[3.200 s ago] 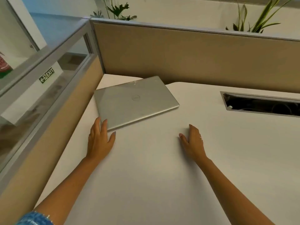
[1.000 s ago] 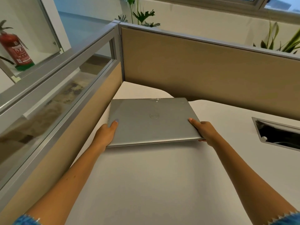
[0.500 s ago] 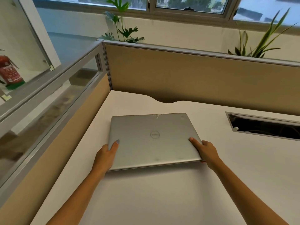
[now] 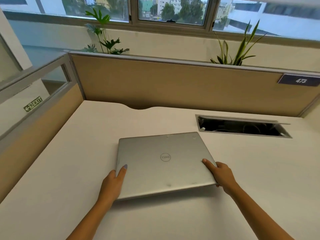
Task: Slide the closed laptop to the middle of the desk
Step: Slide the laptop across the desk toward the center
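A closed silver laptop [image 4: 164,163] lies flat on the white desk [image 4: 69,161], lid up, round logo in the middle. It sits near the centre of the desk, its near edge towards me. My left hand [image 4: 113,182] grips the laptop's near left corner, thumb resting on the lid. My right hand [image 4: 220,174] holds the near right corner, thumb on top, fingers tucked under the edge.
A rectangular cable cutout [image 4: 242,126] opens in the desk just behind and right of the laptop. Tan partition panels [image 4: 173,87] wall the back and left sides. Plants [image 4: 235,49] stand behind the partition. A number plate [image 4: 301,80] hangs at the right.
Both hands took hold of the laptop's near corners at the back left of the desk. It has since slid towards me and to the right, away from the corner.
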